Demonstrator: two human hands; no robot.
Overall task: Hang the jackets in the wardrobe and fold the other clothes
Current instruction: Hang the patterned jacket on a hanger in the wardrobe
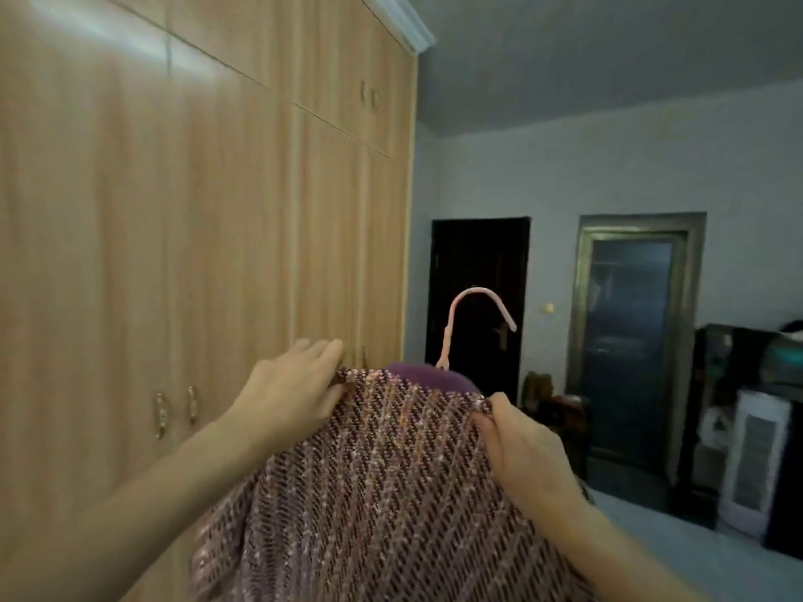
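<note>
A pink and dark woven jacket (382, 493) hangs in front of me on a pink hanger (473, 306), whose hook sticks up above the purple collar (430, 375). My left hand (291, 393) pinches the jacket's left shoulder with its fingers partly spread. At the jacket's right shoulder, my right hand (521, 445) grips the fabric. The wooden wardrobe (195, 210) fills the left side, all its doors closed, its handles (174, 410) just left of my left hand.
Beyond the wardrobe's end stands a dark closed door (478, 288) and a gold-framed glass door (630, 341). A dark cabinet with a white panel (751, 458) leaning on it stands at the right. Grey floor (695, 545) lies to the lower right.
</note>
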